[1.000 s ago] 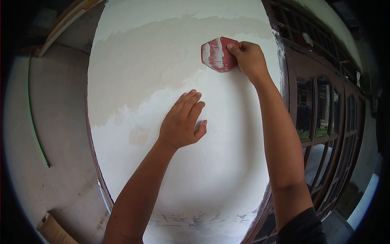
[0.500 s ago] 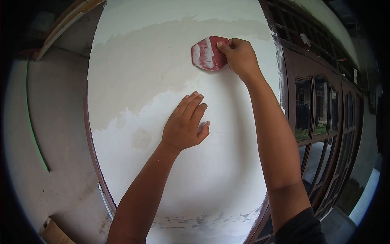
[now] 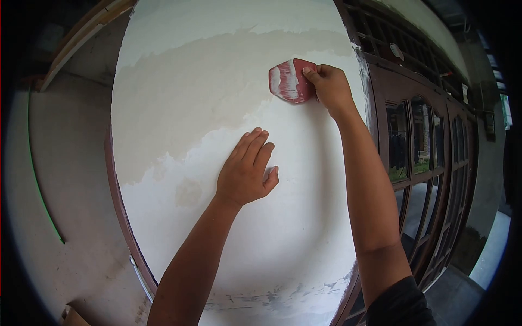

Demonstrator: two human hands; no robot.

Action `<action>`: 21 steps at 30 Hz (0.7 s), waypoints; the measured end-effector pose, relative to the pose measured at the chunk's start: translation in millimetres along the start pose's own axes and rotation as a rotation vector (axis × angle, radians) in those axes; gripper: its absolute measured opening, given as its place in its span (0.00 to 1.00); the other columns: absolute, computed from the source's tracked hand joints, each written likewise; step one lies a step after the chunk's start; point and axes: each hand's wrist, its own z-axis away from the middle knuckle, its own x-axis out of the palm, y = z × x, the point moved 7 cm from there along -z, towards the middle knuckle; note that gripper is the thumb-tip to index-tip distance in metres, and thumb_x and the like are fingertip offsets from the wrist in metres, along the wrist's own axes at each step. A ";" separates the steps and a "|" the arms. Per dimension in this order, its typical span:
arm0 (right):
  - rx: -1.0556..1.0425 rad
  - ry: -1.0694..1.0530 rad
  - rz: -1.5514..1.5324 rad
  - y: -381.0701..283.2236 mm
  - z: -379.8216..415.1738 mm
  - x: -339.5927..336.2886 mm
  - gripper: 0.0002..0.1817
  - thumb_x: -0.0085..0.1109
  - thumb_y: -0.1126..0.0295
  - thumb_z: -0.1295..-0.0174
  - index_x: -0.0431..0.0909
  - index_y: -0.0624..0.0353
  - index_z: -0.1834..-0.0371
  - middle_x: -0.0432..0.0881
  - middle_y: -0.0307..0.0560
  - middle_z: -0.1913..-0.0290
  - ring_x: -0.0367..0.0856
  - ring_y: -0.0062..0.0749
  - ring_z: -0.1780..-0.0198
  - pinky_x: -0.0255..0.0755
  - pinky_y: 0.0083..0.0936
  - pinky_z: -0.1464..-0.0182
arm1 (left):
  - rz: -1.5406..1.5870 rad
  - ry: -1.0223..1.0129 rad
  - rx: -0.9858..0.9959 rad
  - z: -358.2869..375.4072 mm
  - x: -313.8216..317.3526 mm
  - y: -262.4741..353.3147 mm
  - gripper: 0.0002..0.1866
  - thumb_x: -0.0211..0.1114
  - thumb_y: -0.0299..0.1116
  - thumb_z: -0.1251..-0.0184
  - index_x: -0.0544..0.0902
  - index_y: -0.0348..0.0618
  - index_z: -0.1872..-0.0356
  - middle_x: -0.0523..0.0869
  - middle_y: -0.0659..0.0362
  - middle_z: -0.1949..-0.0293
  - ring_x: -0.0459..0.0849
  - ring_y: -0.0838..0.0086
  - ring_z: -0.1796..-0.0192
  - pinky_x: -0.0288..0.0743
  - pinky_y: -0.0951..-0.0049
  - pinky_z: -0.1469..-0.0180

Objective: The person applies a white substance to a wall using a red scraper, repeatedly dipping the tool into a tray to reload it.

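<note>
A red putty scraper [image 3: 284,81] smeared with white paste is against the upper part of the wall [image 3: 261,239]. My right hand [image 3: 333,89] grips its right edge, thumb on the near face. Lower and to the left, my left hand [image 3: 246,168] rests on the wall with its fingers stretched out, holding nothing. Around both hands the surface is bright white. A duller grey-beige patch [image 3: 185,98] spreads across the upper left, with a ragged lower border. Whether the scraper's far edge presses on the wall is hard to see.
At the right stands a dark wooden door with glass panes [image 3: 399,141]. A brown trim strip [image 3: 122,209] runs along the wall's left edge. Further left, a thin green line [image 3: 41,190] hangs by a grey wall, and wooden boards [image 3: 81,43] show above.
My right hand and the scraper have shifted a little right and down in view. The whole view has tilted slightly. My left hand stays at about the same spot.
</note>
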 end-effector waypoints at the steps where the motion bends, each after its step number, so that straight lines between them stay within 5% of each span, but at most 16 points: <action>1: 0.003 0.055 0.083 6.1 1.8 -11.1 0.19 0.65 0.59 0.29 0.86 0.70 0.57 0.86 0.49 0.70 0.81 0.29 0.70 0.74 0.30 0.64 | 0.002 0.001 0.004 1.1 0.0 -0.2 0.22 0.69 0.31 0.44 0.80 0.33 0.48 0.79 0.45 0.39 0.75 0.50 0.29 0.70 0.51 0.27; 3: 0.044 0.151 0.179 20.0 2.8 -40.6 0.19 0.64 0.60 0.29 0.86 0.70 0.56 0.89 0.53 0.64 0.86 0.30 0.65 0.76 0.29 0.60 | 0.007 0.005 -0.001 1.2 0.9 1.4 0.22 0.69 0.31 0.44 0.80 0.33 0.48 0.79 0.45 0.38 0.75 0.50 0.29 0.70 0.51 0.27; 9: -0.017 0.052 -0.171 10.5 1.7 -16.6 0.18 0.65 0.60 0.29 0.85 0.69 0.60 0.80 0.41 0.75 0.72 0.22 0.79 0.66 0.23 0.75 | 0.015 -0.001 -0.008 0.6 1.3 1.8 0.24 0.70 0.33 0.45 0.80 0.33 0.47 0.79 0.44 0.38 0.75 0.50 0.30 0.70 0.51 0.26; 14: 0.002 0.073 0.144 8.1 0.5 -2.1 0.19 0.65 0.59 0.30 0.86 0.69 0.56 0.88 0.50 0.68 0.84 0.32 0.68 0.77 0.31 0.59 | 0.014 0.009 0.013 2.4 2.1 1.1 0.24 0.70 0.34 0.44 0.79 0.33 0.47 0.79 0.44 0.38 0.75 0.49 0.30 0.69 0.50 0.26; 21: 0.030 0.079 -0.135 19.2 0.0 -36.4 0.18 0.65 0.59 0.28 0.85 0.68 0.60 0.80 0.40 0.76 0.70 0.20 0.78 0.64 0.23 0.75 | 0.011 0.008 -0.009 1.0 1.8 1.4 0.25 0.71 0.35 0.44 0.79 0.33 0.47 0.78 0.44 0.37 0.75 0.50 0.29 0.68 0.50 0.25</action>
